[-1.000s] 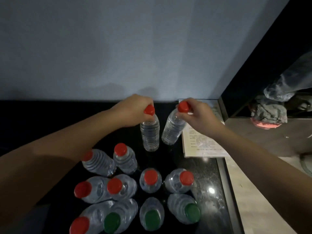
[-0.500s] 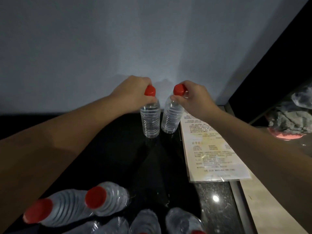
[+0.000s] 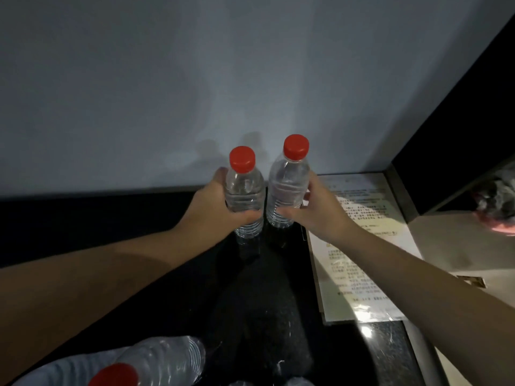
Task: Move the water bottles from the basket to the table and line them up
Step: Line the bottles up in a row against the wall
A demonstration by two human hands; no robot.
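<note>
Two clear water bottles with red caps stand upright side by side near the wall on the black table (image 3: 139,235). My left hand (image 3: 214,207) wraps the body of the left bottle (image 3: 243,188). My right hand (image 3: 315,210) wraps the body of the right bottle (image 3: 291,179). Both bottle bases rest on or just above the dark surface; contact is hard to tell. At the bottom edge lies another red-capped bottle (image 3: 156,360) on its side, partly cut off. No basket is visible.
A laminated printed sheet (image 3: 359,260) lies on the table right of the bottles. A grey wall (image 3: 223,79) rises just behind them. A lower beige surface (image 3: 459,246) with a grey cloth bundle (image 3: 498,201) sits at the right.
Both hands slid down from the red caps to the bottle bodies. The two bottles now stand closer to the wall, and the camera tilted up, pushing the lying bottles out of view.
</note>
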